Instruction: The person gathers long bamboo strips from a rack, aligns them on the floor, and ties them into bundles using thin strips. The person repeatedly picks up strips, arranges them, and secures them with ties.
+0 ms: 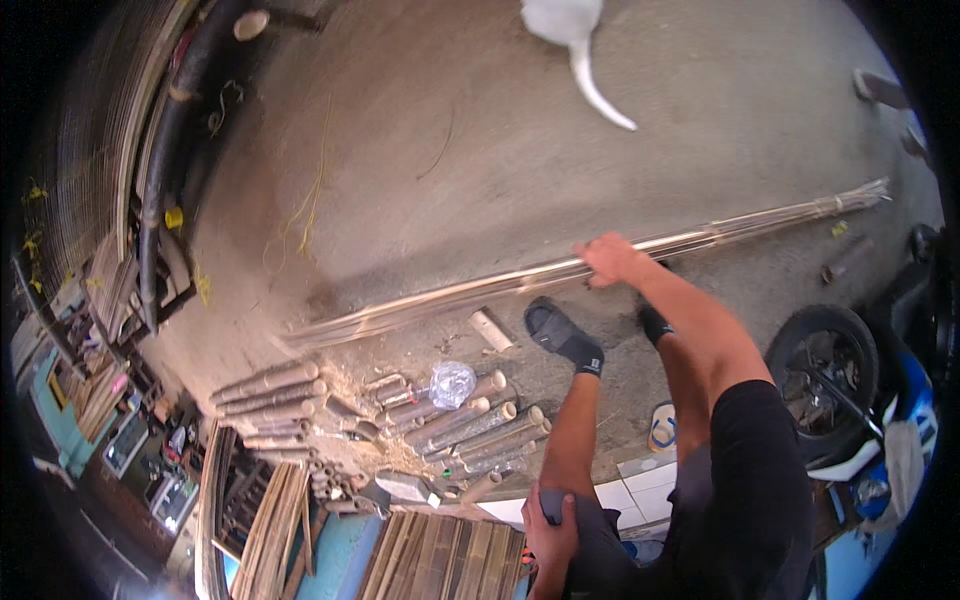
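A long bundle of thin bamboo strips (430,297) slants across the concrete floor from lower left to upper right. Bent over it, I have my right hand (608,260) closed around the bundle near its middle. The left end of the strips is smeared by motion; a tie seems to gather them toward the right end. My left hand (552,525) rests on my left knee, its fingers lying over it with nothing in them. My foot in a dark sock and sandal (560,335) stands just below the bundle.
Cut bamboo tubes (480,430) lie among shavings, with a crumpled clear plastic bag (452,385) on them. A short bamboo piece (491,330) is by my foot. At right stands a motorcycle wheel (822,362); a white cat (570,30) is at the top. Bamboo slats (440,555) are stacked below.
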`<state>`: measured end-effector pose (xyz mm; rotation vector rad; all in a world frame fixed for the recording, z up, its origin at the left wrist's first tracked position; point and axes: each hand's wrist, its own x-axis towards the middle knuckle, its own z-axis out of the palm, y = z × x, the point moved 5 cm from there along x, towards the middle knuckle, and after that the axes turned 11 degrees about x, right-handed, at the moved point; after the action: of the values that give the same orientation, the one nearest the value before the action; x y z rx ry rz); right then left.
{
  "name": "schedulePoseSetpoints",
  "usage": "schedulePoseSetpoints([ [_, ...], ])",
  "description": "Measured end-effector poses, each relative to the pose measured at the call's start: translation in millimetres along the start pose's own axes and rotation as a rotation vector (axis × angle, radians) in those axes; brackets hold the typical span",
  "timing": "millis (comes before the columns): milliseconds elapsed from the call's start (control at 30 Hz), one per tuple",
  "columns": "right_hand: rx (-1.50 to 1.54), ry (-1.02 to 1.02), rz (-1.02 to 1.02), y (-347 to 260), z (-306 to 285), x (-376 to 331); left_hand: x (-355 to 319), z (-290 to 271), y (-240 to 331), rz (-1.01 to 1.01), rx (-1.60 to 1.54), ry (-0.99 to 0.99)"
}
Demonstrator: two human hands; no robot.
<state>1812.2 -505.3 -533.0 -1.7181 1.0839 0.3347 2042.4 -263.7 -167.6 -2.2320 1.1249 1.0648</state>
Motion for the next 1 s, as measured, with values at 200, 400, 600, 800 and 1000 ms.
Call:
schedulePoseSetpoints([
  [200, 0.179, -0.017, -0.248, -158, -93, -79, 13, 30, -75, -0.221, -0.712, -0.193],
  [400, 0.281, 0.044, -0.410, -327, -180, -219, 25, -79, -86, -0.464, -1.366, -0.030],
  [600, 0.348, 0.121, -0.556, -455, -236, -334, 41, -189, -71, 0.037, -1.513, -0.040],
  [800, 0.473, 0.140, -0.727, -588, -267, -411, -48, -215, -85, 0.047, -1.848, -0.071],
  [1000, 0.411, 0.067, -0.792, -680, -270, -447, -103, -225, -93, 0.140, -2.020, -0.074],
])
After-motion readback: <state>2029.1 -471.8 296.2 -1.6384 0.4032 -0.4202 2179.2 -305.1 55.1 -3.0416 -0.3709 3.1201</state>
